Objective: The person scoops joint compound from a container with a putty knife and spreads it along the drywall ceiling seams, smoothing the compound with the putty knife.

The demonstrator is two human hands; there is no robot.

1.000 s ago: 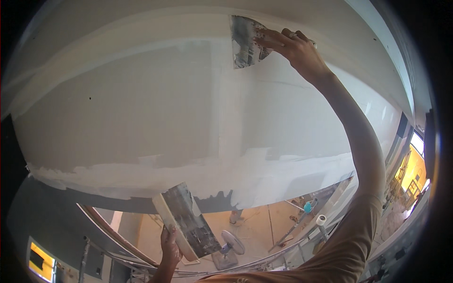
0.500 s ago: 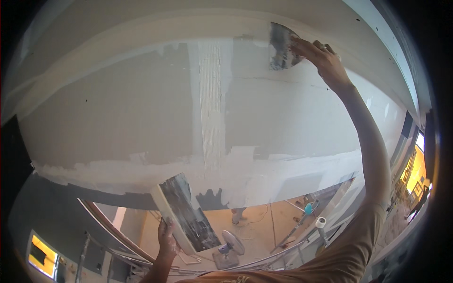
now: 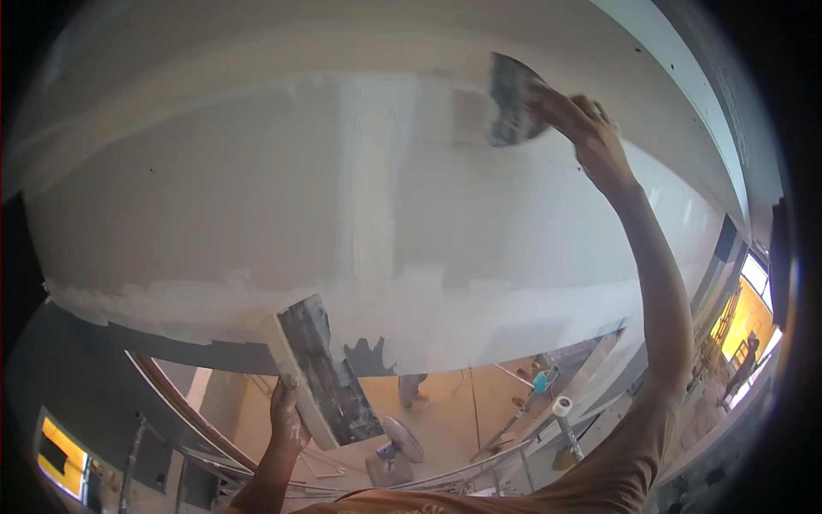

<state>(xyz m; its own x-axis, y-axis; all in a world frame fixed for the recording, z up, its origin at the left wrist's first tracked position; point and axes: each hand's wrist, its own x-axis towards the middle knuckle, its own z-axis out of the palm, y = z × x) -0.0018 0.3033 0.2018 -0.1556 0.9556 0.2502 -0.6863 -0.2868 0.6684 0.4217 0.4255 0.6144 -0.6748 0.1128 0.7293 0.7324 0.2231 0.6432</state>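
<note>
My right hand [image 3: 586, 133] is raised high on the wall with its fingers closed around a broad putty knife [image 3: 511, 98]. Grey-white compound smears the knife's dark blade, which is at the wall near its upper edge; I cannot tell whether it touches. Low in front of me, my left hand [image 3: 289, 415] grips a long rectangular mud pan [image 3: 330, 373], pale along one side and dark inside with streaks of compound. The grey wallboard [image 3: 248, 188] carries a pale vertical band of compound [image 3: 370, 188] left of the knife. A darker patch [image 3: 469, 117] shows beside the blade.
A whitish compound strip [image 3: 188, 308] runs along the wall's lower part. Below are an opening, a standing fan [image 3: 398, 445], a person's legs [image 3: 413, 390] on the floor, and metal rails [image 3: 522, 454]. Another person [image 3: 749, 355] stands far right near a yellow-lit opening.
The view has shifted slightly left across the scene. My right hand and the putty knife sit a little lower in the picture and slightly further right along the wall. Both hands keep their holds.
</note>
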